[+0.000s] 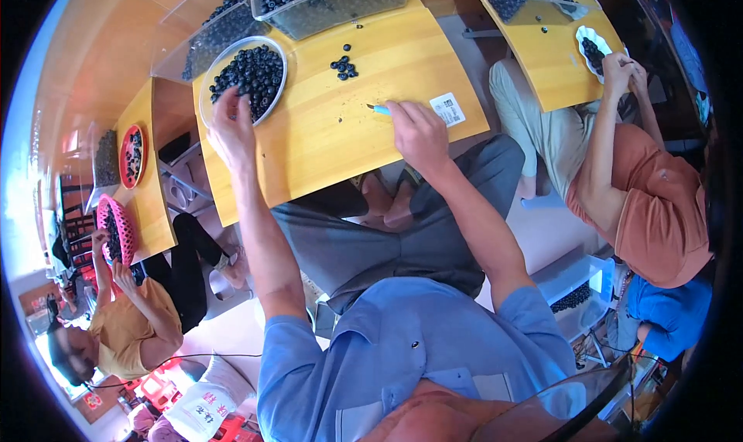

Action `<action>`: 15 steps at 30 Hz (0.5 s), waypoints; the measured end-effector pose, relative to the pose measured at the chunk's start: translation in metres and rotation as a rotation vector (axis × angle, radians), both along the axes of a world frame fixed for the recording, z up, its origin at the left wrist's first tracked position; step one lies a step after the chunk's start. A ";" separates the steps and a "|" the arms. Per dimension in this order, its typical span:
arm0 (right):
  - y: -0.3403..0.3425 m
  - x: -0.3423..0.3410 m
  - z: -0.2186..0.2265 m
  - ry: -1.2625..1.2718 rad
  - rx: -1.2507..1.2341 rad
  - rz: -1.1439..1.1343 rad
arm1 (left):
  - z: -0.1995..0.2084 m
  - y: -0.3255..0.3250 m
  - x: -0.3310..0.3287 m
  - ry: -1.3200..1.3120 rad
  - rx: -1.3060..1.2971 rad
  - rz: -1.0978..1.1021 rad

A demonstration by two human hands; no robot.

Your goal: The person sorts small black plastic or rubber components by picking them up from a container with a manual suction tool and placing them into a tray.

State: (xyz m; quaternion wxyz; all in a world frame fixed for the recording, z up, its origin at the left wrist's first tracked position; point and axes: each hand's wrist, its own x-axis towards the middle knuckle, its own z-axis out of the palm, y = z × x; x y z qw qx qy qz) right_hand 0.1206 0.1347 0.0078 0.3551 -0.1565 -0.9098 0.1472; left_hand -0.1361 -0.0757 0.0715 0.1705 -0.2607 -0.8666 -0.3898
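My left hand (231,132) reaches over the near edge of a clear round bowl (283,86) of blueberries (249,72). Its thumb and fingers look apart, with dark berries showing between them; no berry is plainly held. My right hand (422,136) rests low over the yellow wooden table, closed around the light blue handle of a small knife (379,110). The knife's short dark blade points left, just above the tabletop. A few loose blueberries (344,68) lie together beyond the blade. Small dark bits are scattered on the wood near it.
Large clear bins (333,16) of blueberries stand at the table's far side. A white printed card (447,109) lies by my right hand. At right, a person handles a white scalloped dish (590,47); at left, another holds a pink basket (124,229) near a red tray (133,157).
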 end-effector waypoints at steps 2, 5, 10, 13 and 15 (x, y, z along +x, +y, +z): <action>0.000 -0.001 -0.001 0.013 0.006 0.002 | 0.012 0.004 -0.009 0.179 -0.162 0.093; 0.000 -0.004 -0.001 0.031 0.015 0.002 | 0.005 0.025 -0.001 0.174 -0.105 -0.113; 0.001 -0.004 -0.006 0.063 0.030 -0.002 | -0.023 0.082 0.049 -0.028 -0.157 -0.479; 0.002 -0.005 -0.005 0.059 0.024 0.007 | -0.037 0.100 0.056 -0.110 -0.195 -0.424; 0.001 -0.004 -0.004 0.062 0.004 0.019 | -0.043 0.104 0.056 -0.140 -0.194 -0.407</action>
